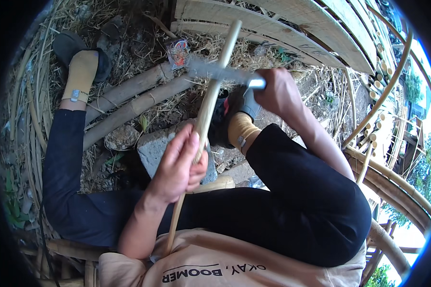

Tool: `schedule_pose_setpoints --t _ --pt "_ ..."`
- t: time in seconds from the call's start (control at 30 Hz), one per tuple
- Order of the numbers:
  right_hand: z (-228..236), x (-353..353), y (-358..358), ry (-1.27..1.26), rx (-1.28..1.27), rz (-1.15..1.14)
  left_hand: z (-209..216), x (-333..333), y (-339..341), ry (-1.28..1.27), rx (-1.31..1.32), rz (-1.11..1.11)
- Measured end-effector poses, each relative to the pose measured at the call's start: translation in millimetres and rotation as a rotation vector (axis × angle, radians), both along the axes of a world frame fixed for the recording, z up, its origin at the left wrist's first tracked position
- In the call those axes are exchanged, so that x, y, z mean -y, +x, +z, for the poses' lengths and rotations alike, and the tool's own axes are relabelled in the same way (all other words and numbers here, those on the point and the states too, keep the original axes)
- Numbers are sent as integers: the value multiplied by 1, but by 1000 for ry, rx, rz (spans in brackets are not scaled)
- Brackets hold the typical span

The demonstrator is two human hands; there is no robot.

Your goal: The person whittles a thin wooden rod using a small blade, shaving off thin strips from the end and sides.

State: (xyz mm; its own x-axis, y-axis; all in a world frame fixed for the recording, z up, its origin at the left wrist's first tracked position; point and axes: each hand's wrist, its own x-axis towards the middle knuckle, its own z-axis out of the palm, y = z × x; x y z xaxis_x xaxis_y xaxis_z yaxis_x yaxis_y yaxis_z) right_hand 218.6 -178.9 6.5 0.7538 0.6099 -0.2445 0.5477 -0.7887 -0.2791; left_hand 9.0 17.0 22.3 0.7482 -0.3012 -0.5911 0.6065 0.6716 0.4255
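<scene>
A long, pale wooden stick (207,107) runs at a slant from my shirt up past my shoes. My left hand (175,170) is wrapped round its lower half, and its thin lower end rests against the shirt. My right hand (277,91) is closed on a knife, whose handle the fingers hide. The blade (239,76) lies across the upper part of the stick and is smeared by motion. Whether it touches the wood I cannot tell.
Under the stick are a grey concrete block (155,150) and bamboo poles (143,103) on straw-covered ground. Wooden planks (292,28) curve across the top. My bent right leg (311,201) is close below the knife arm. Cut bamboo (379,86) is stacked at right.
</scene>
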Motion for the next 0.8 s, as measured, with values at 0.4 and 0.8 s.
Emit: schedule_pose_setpoints --t 0.4,0.8 --pt "12 23 42 -46 138 -146 1 11 -3 -26 46 -67" --pt "19 17 21 -11 118 -2 -1 3 -6 -88 36 -61"
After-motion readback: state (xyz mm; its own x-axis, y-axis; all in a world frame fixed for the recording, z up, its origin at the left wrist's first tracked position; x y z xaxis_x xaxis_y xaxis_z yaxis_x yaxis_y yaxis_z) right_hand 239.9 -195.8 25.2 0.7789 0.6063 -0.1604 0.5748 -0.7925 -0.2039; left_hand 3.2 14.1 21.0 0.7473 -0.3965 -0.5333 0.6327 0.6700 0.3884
